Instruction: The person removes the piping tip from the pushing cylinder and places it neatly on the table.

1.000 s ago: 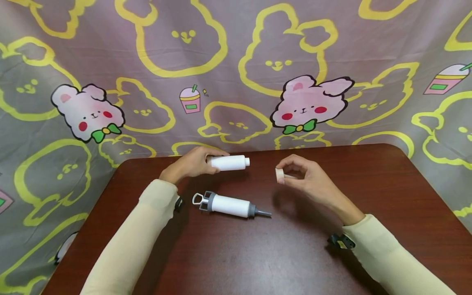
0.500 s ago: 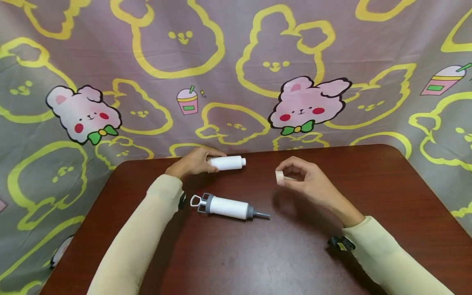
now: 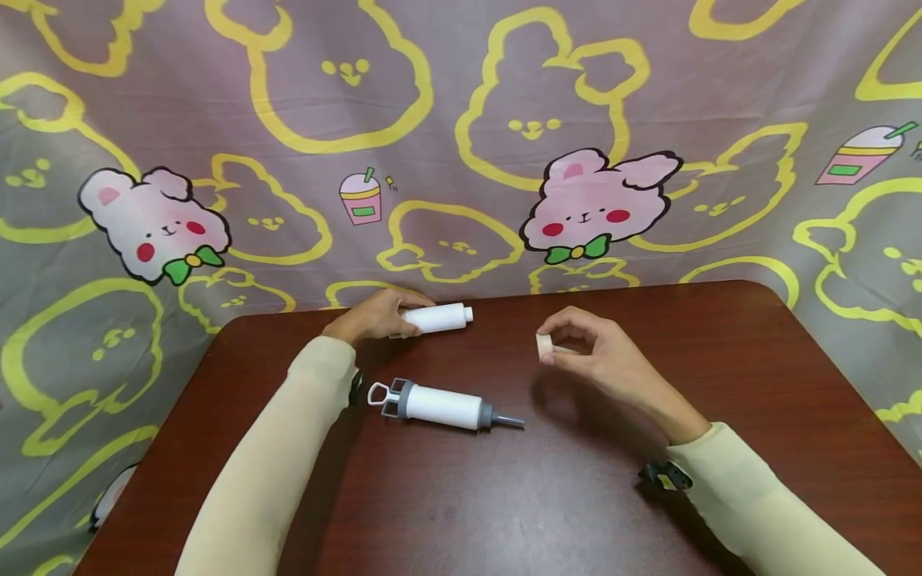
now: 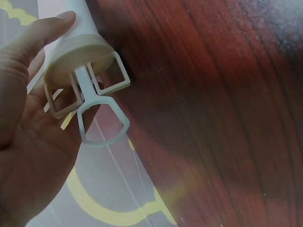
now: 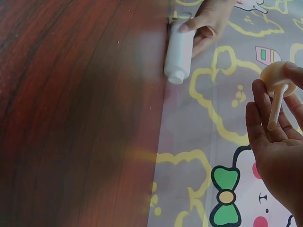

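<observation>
Grey patterned cloth (image 3: 446, 104) hangs just behind the far edge of the brown bench (image 3: 461, 504). Wide surface stretches between the left hand (image 3: 378, 315), by that edge, and the right hand (image 3: 607, 352). Between them, nearer the camera, lies a grey-ended syringe (image 3: 442, 406), tip pointing right. The left grips a paler syringe (image 3: 439, 318); the right pinches a beige nozzle piece (image 3: 544, 348), stem palmward.

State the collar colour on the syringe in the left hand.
Beige; the collar shows best in the left wrist view.
</observation>
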Available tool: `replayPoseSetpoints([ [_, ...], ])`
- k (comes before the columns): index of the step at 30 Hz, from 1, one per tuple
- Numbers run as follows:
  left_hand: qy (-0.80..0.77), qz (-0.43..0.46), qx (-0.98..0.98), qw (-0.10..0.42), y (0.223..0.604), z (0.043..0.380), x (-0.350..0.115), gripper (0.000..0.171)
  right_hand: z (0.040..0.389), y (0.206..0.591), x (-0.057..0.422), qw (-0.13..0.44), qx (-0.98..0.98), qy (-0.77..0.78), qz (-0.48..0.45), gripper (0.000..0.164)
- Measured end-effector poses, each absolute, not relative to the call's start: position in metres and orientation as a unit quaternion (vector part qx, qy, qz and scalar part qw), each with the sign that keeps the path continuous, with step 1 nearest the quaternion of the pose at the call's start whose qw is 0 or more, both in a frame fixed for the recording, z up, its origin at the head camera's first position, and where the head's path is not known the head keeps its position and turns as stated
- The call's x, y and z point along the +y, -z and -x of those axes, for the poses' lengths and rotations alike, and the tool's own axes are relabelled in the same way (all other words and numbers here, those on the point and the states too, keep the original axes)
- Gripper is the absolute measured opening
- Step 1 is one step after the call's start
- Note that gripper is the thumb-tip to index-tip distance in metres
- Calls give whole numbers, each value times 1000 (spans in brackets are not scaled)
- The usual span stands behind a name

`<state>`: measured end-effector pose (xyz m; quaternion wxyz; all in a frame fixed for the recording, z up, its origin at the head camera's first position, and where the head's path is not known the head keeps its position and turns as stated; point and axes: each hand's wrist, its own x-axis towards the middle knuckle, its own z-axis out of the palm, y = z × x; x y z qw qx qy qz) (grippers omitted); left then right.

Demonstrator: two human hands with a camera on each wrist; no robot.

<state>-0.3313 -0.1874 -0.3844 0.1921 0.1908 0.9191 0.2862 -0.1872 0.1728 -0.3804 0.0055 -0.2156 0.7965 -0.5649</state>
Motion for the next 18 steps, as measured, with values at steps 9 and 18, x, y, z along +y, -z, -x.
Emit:
replayPoseSetpoints([
  [9, -269, -190, 924, 192, 382, 332, -186, 51, 187, 382, 172, 1, 796, 565, 218, 27],
  [18, -278, -194, 920, 195, 385, 334, -185, 51, 186, 381, 173, 10, 796, 566, 215, 28],
])
